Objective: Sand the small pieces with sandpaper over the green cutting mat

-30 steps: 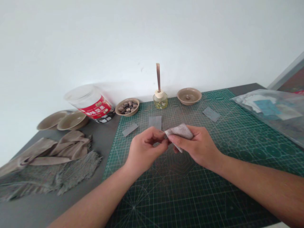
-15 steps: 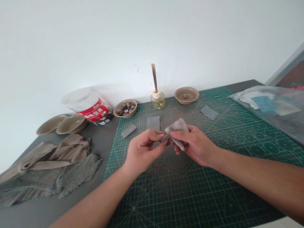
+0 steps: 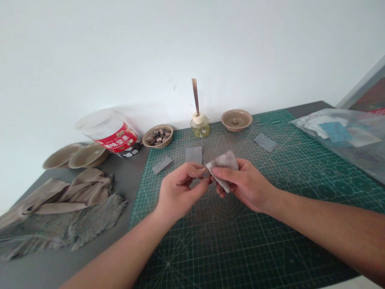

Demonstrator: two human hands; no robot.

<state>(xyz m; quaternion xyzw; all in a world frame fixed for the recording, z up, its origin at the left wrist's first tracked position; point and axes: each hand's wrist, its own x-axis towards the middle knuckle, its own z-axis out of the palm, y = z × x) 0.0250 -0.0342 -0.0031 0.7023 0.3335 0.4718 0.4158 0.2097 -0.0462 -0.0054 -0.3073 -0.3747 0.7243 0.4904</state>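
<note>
My left hand (image 3: 182,188) pinches a small grey stone-like piece (image 3: 206,174) between thumb and fingertips. Most of that piece is hidden by my fingers and by the folded, stained pale-grey cloth (image 3: 226,161) beside it. My right hand (image 3: 245,182) is closed on this cloth, thumb on top and fingers underneath. The cloth's left edge lies against the small piece. Both hands are held together above the green cutting mat (image 3: 192,249). Just behind them on the mat lies a grey rectangular sheet, apparently sandpaper (image 3: 194,154).
Smaller grey sheets lie left (image 3: 162,164) and right (image 3: 265,142). Behind stand a bowl of small stones (image 3: 147,143), a reed diffuser (image 3: 200,127) and another bowl (image 3: 236,126). A plastic jar (image 3: 117,140), nested bowls (image 3: 87,160) and cloth (image 3: 81,192) occupy the left; a plastic bag (image 3: 355,140), the right.
The cloth in my right hand has shifted slightly left and tilted, covering more of the small piece. My left hand keeps its pinch, and the view has moved a little.
</note>
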